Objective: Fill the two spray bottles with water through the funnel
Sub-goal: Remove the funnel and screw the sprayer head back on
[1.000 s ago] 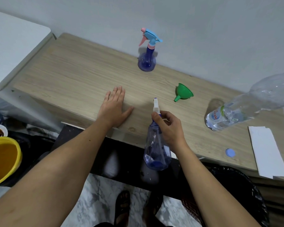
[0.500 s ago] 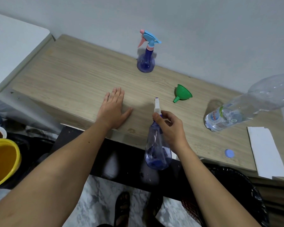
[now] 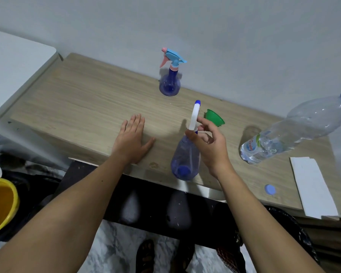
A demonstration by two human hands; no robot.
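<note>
My right hand (image 3: 209, 142) pinches the neck of a clear blue spray bottle (image 3: 185, 158) with a white spray head, holding it at the wooden table's (image 3: 83, 107) front edge. My left hand (image 3: 131, 138) rests flat on the tabletop, fingers straight. A second blue spray bottle (image 3: 169, 83) with a light blue and pink trigger head stands at the back near the wall. A green funnel (image 3: 215, 118) lies on its side just behind my right hand. A large clear water bottle (image 3: 291, 133) with a little water stands at the right.
A small blue cap (image 3: 270, 189) and a white sheet of card (image 3: 313, 188) lie on the table's right front. A yellow basin (image 3: 0, 203) sits on the floor at the left, a white surface (image 3: 12, 66) beyond it. A dark basket (image 3: 291, 241) stands below the table's right end.
My right hand has lifted the near spray bottle up and forward, over the table's front edge. My left hand has stayed flat on the table.
</note>
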